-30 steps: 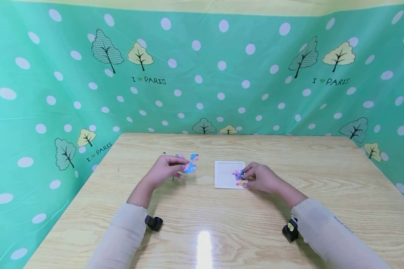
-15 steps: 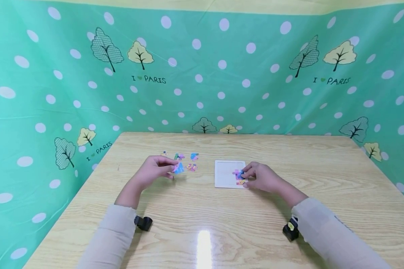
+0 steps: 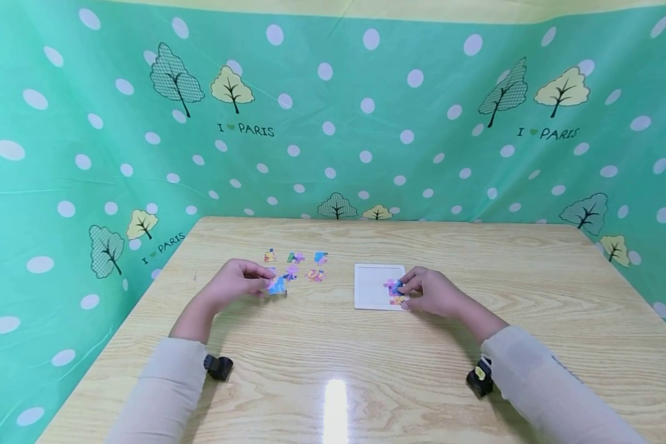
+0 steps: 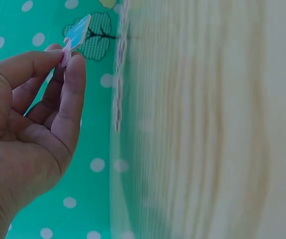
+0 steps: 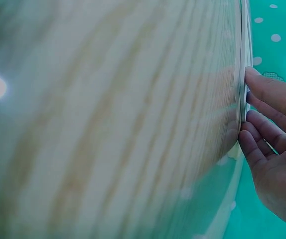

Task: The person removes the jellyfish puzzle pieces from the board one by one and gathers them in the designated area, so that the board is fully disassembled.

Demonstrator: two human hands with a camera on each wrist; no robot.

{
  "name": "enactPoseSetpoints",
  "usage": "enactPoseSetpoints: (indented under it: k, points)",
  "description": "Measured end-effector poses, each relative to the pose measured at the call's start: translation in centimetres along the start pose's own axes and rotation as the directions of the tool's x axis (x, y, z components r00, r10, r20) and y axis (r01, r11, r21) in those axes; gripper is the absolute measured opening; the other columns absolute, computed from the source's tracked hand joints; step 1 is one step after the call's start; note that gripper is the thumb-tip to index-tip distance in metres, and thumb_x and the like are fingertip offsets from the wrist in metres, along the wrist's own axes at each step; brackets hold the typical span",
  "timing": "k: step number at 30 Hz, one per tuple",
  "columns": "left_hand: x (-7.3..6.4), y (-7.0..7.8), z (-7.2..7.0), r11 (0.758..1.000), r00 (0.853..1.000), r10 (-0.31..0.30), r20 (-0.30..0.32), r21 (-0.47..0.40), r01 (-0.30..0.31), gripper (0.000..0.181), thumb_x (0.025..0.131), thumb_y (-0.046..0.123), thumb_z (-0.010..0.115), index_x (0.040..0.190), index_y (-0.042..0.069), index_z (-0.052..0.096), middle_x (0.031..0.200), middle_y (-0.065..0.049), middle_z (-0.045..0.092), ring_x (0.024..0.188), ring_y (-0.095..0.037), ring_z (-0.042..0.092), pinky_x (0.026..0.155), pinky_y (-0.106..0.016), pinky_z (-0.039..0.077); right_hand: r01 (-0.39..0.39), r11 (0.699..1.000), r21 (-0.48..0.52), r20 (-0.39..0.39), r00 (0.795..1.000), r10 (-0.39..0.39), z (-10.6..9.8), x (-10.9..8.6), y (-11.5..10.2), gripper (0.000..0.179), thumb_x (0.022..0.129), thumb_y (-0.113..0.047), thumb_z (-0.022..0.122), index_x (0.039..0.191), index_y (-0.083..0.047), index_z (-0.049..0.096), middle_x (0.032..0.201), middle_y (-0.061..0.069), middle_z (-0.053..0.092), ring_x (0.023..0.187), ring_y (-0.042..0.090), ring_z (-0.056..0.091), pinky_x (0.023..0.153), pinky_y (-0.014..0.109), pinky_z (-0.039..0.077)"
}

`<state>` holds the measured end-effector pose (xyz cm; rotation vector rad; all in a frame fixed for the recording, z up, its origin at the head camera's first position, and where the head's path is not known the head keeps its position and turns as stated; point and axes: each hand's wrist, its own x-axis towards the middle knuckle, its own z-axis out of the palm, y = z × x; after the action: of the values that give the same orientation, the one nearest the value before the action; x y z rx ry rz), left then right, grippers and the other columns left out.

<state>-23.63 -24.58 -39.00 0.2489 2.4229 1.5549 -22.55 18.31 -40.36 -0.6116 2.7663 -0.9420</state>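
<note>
My left hand (image 3: 234, 283) pinches a blue and pink jigsaw piece (image 3: 277, 285) between thumb and fingers, raised off the table at the left. In the left wrist view the same piece (image 4: 76, 36) stands tilted at the fingertips. My right hand (image 3: 431, 294) rests at the right side of a white square puzzle tray (image 3: 370, 299), fingertips on its edge and on the pieces there. Two joined pieces, one pink and blue (image 3: 393, 287), one yellow and pink (image 3: 396, 301), lie in the tray's lower right corner, partly covered by the fingers.
Several loose jigsaw pieces lie left of the tray, among them a blue one (image 3: 320, 257), a green and pink one (image 3: 296, 258) and a yellow one (image 3: 270, 255). A green dotted cloth (image 3: 333, 111) hangs behind the wooden table (image 3: 288, 370).
My left hand has moved left and slightly toward me with the blue and pink piece, uncovering the loose pieces behind it. The right hand stays at the tray.
</note>
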Motion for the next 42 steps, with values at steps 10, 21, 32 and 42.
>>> enactPoseSetpoints:
  k: [10, 21, 32, 42]
  points:
    - [0.1, -0.7, -1.5, 0.991, 0.997, -0.072, 0.002, 0.116, 0.071, 0.018, 0.088, 0.0, 0.069, 0.104, -0.005, 0.071, 0.099, -0.014, 0.069, 0.079, -0.021, 0.068, 0.073, -0.034, 0.058, 0.004, 1.0, -0.005, 0.001, 1.0, -0.004, -0.1, 0.0, -0.1, 0.025, 0.082, -0.011, 0.079, 0.106, -0.003, 0.075, 0.118, 0.009, 0.06, 0.112, 0.032, 0.055, 0.096, 0.047, 0.047]
    - [0.5, -0.8, -1.6, 0.921, 0.996, -0.06, -0.07, 0.382, 0.082, 0.024, 0.075, 0.002, 0.082, 0.098, 0.005, 0.076, 0.094, -0.005, 0.07, 0.083, -0.019, 0.062, 0.072, -0.031, 0.054, 0.011, 1.0, -0.009, 0.0, 1.0, -0.011, -0.1, 0.0, 0.0, 0.025, 0.082, -0.011, 0.079, 0.106, -0.004, 0.076, 0.118, 0.009, 0.06, 0.112, 0.032, 0.056, 0.095, 0.046, 0.047]
    - [0.7, -1.0, -1.7, 0.895, 0.996, -0.07, -0.061, 0.437, 0.09, 0.024, 0.076, 0.003, 0.082, 0.099, 0.007, 0.077, 0.098, -0.007, 0.071, 0.088, -0.019, 0.063, 0.078, -0.033, 0.055, -0.004, 1.0, -0.003, -0.001, 1.0, 0.004, 0.0, 0.0, 0.0, 0.025, 0.081, -0.012, 0.08, 0.105, -0.005, 0.076, 0.118, 0.009, 0.06, 0.113, 0.032, 0.055, 0.095, 0.047, 0.046]
    - [0.2, -0.9, -2.1, 0.925, 0.998, -0.033, -0.047, 0.377, 0.048, 0.03, 0.079, 0.003, 0.079, 0.108, 0.006, 0.074, 0.101, -0.007, 0.07, 0.094, -0.023, 0.063, 0.08, -0.034, 0.054, -0.003, 1.0, -0.009, 0.0, 1.0, 0.003, 0.1, 0.1, 0.1, 0.025, 0.082, -0.013, 0.08, 0.105, -0.005, 0.076, 0.118, 0.008, 0.06, 0.112, 0.031, 0.055, 0.095, 0.047, 0.046]
